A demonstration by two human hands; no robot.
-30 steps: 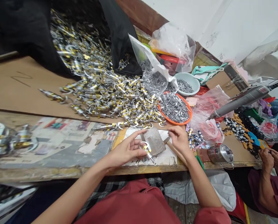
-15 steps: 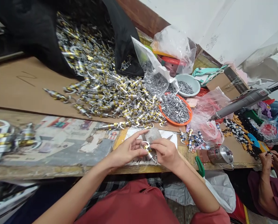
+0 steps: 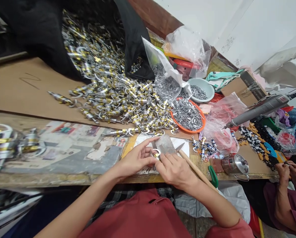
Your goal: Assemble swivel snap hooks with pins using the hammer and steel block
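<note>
My left hand (image 3: 135,160) pinches a small silver and gold clasp piece (image 3: 156,154) against a grey metal block (image 3: 166,144) at the near edge of the workbench. My right hand (image 3: 174,169) lies over the lower part of that piece, its fingers closed on it, so most of the piece is hidden. A wooden-handled tool (image 3: 196,169) rests on the bench just right of my right hand. A big heap of the same silver and gold pieces (image 3: 118,92) spills from a black bag (image 3: 38,29) beyond my hands.
An orange dish of small metal parts (image 3: 187,115), a pale bowl (image 3: 202,88), plastic bags (image 3: 185,49), a rotary tool (image 3: 259,109) and a steel pot (image 3: 234,164) crowd the right side. Another person's hands (image 3: 288,170) work at the far right. Brown cardboard (image 3: 21,89) covers the left.
My right hand came from the right of the block, left the wooden handle, and closed down over the clasp piece. My left hand kept holding it in place.
</note>
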